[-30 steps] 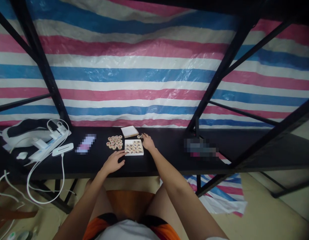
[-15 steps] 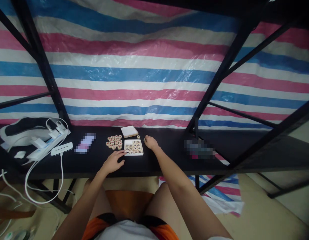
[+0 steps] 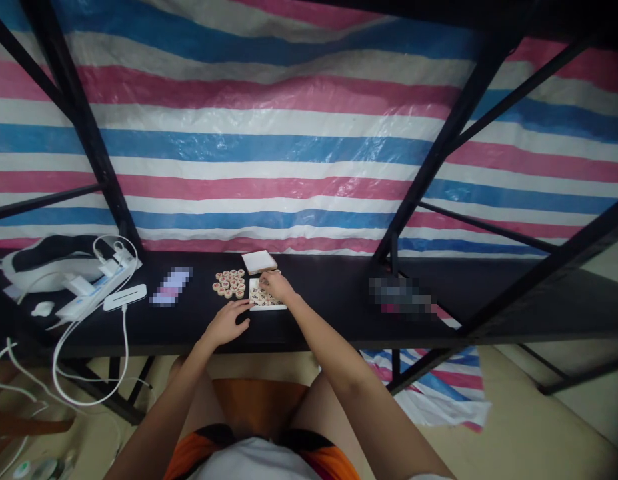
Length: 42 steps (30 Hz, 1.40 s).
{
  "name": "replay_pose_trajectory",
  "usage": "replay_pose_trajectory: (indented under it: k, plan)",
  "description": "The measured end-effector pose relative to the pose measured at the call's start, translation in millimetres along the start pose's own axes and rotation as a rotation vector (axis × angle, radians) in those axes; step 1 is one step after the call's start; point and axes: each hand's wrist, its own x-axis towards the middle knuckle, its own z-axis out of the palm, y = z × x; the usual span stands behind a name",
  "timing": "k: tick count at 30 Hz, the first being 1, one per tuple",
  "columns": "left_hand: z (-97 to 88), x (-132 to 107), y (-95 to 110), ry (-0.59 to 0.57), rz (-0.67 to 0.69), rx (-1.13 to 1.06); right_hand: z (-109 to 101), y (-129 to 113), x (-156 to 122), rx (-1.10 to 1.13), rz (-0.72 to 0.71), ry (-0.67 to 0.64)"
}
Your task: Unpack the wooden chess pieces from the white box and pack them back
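Note:
An open white box (image 3: 269,308) on the black desk holds several round wooden Chinese chess pieces (image 3: 261,297) with dark characters. Over its upper part, my right hand (image 3: 277,285) pinches a Chinese chess piece (image 3: 263,282), mostly hidden by the fingers. My left hand (image 3: 227,323) lies on the desk with fingers stretched out, its fingertips at the left edge of the box. Just beyond that hand, a cluster of pieces with red characters (image 3: 229,284) sits left of the box. Part of one loose piece (image 3: 278,272) shows behind my right hand.
Behind the open box lies a white lid-like tray (image 3: 259,261). To the left are a blurred phone (image 3: 171,287), a white charging pad (image 3: 125,297) and a power strip (image 3: 96,291) with cables. A blurred dark object (image 3: 401,295) lies right. Black frame posts flank the desk.
My right hand has moved left, from beside the box to over its upper part, carrying the Chinese chess piece. My left hand stays at the box's left edge.

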Motion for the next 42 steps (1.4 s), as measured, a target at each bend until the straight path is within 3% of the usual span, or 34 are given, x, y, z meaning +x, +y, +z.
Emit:
replay_pose_trajectory:
  k: [11,15,19,27,33,36,39,42]
  plan:
    - [1.9,0.3,-1.6,-0.004,-0.006,0.005,-2.6,10.0,-4.0,-0.086,-0.05,0.028]
    - [1.5,-0.4,-1.9,0.008,0.003,0.001,-1.8,27.9,-6.4,-0.107,0.178,0.102]
    - [1.7,-0.6,-2.8,0.008,0.004,0.01,4.7,54.9,-12.2,-0.108,0.371,-0.042]
    - [1.5,0.2,-2.2,-0.003,-0.002,0.018,3.2,65.5,-5.1,-0.094,0.179,-0.137]
    - [2.9,0.0,-3.6,-0.007,0.008,0.023,8.3,70.1,-22.3,-0.096,0.255,-0.007]
    - [9.3,-6.1,-4.2,0.079,0.013,0.039,11.6,73.3,-38.6,-0.098,0.294,0.053]
    - [-2.3,-1.6,15.8,0.21,0.041,0.048,14.4,74.0,-48.9,-0.073,0.309,0.12]
    - [-44.2,23.6,68.4,0.217,0.25,0.026,16.5,73.6,-51.6,-0.027,0.32,0.165]
